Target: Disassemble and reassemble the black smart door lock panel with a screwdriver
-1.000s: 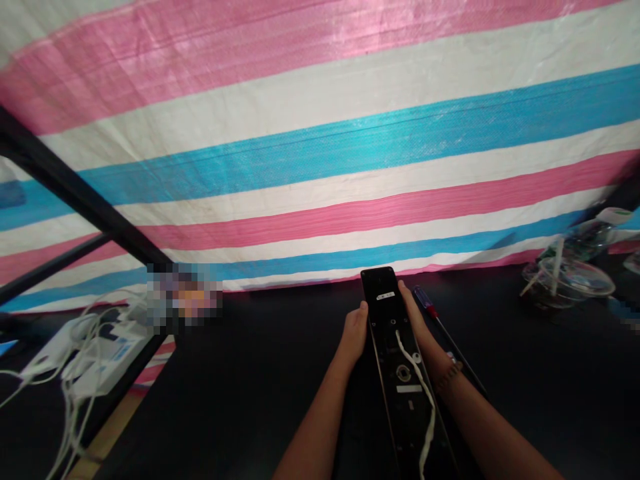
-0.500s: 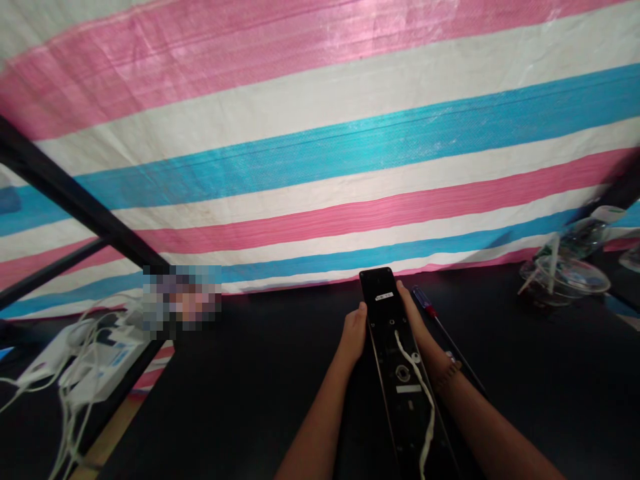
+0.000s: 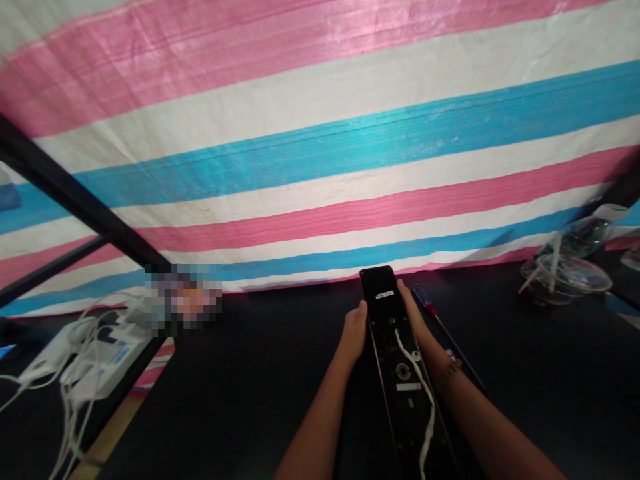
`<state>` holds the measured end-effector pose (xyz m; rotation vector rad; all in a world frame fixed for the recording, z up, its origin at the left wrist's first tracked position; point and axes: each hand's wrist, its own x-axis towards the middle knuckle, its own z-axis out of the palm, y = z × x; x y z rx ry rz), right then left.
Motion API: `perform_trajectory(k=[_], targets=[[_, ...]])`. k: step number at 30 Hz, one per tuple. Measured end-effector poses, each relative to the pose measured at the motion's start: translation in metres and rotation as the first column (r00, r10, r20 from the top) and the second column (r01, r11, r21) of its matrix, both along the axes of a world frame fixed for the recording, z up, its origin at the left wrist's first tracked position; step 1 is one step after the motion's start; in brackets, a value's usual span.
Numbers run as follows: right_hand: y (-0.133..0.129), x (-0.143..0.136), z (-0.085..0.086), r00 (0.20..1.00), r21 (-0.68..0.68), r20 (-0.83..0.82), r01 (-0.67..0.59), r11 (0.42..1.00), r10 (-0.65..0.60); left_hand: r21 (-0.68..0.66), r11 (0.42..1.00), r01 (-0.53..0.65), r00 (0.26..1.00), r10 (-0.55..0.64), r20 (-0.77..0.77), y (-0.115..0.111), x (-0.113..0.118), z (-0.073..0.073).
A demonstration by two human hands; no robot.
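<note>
A long black panel (image 3: 384, 307) with rounded corners, small white labels and round fittings lies between my two hands. A pale twisted cable (image 3: 425, 393) runs down its face from a hole. My left hand (image 3: 355, 330) grips the panel's left edge, thumb on top. On the right edge my right hand (image 3: 416, 320) holds it, with a bracelet at the wrist. The fingers beneath the panel are hidden. A screwdriver (image 3: 431, 309) with a blue and red handle lies just right of my right hand.
Clear plastic cups (image 3: 575, 275) with a straw stand at the right of the black table (image 3: 240, 373). White power strips (image 3: 103, 367) and tangled cables are at the left, beside a black metal frame (image 3: 85, 200). Behind hangs a striped sheet (image 3: 320, 160).
</note>
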<state>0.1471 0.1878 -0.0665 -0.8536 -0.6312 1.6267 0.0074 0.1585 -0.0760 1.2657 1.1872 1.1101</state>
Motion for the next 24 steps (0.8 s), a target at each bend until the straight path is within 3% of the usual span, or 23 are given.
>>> perform_trajectory(k=[24], targets=[[-0.0030,-0.0014,0.0073,0.999,-0.004,-0.035,-0.004,1.000,0.004,0.004,1.000,0.001,1.000,-0.001,-0.005,-0.0004,0.0004,0.0019]])
